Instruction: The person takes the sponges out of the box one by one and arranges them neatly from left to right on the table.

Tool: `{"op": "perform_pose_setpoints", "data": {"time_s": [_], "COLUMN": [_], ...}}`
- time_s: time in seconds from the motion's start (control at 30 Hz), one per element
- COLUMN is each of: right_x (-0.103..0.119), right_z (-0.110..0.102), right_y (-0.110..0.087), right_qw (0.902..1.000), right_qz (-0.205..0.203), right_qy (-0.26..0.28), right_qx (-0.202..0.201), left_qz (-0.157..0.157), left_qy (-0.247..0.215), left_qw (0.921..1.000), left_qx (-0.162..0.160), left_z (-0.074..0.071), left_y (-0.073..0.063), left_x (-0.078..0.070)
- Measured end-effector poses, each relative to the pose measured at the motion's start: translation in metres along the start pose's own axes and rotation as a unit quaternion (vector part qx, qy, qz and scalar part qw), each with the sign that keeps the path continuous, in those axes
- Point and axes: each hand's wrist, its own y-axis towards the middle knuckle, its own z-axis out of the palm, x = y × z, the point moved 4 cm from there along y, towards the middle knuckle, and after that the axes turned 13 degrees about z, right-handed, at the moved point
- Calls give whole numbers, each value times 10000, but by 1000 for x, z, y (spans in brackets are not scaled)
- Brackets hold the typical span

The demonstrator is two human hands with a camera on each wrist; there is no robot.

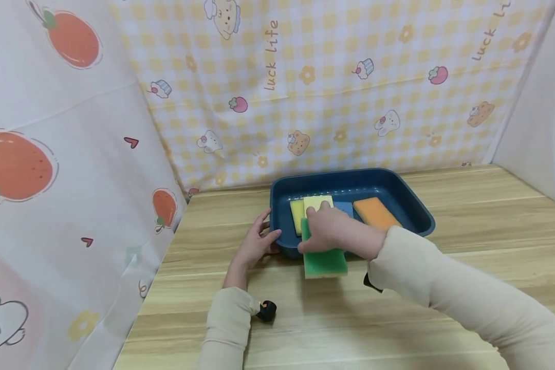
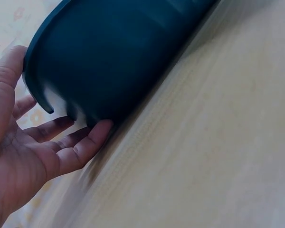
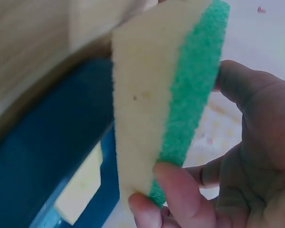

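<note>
Pinches the green-faced sponge [image 1: 326, 263] in the right grip [image 1: 329, 228], tilted over the near rim of the blue tray [image 1: 333, 182]. Holds that tray, with an orange sponge [image 1: 376, 212] inside, by its left end with the left grip [image 1: 255, 244].

Sponge [image 1: 326, 263] you hold: porous foam, rough-faced; tray [image 1: 342, 186] before you: smooth, glossy plastic; tabletop [image 1: 351, 329]: wood-grained; backdrop [image 1: 268, 118]: creased, matt cloth.

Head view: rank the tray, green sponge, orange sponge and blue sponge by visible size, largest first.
1. tray
2. green sponge, perhaps enlarged by nearness
3. orange sponge
4. blue sponge, partly hidden; true size unsure
</note>
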Motion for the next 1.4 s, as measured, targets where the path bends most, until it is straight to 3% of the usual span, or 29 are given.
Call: {"op": "perform_pose_setpoints", "data": {"time_s": [0.17,0.3,0.57,0.9,1.4], "right_x": [11,17,25,28,34], "right_z": [8,15,27,49,83], "right_y": [-11,-16,-25,-34,-28], "right_qw": [9997,9993,9982,9983,9969], "right_qz": [-245,-367,-577,-458,-559], "right_qy": [-84,-81,-127,154,288], "right_qx": [-29,-41,27,326,468], "left_qz": [-157,-65,-18,-8,-44], "left_qy": [61,86,44,71,79], "left_qw": [9999,9999,10000,10000,10000], "left_qx": [20,-38,-55,-14,-4], "left_z": [1,-3,-4,-4,-5], "left_y": [1,4,5,5,6], "left_x": [0,10,9,11,12]}}
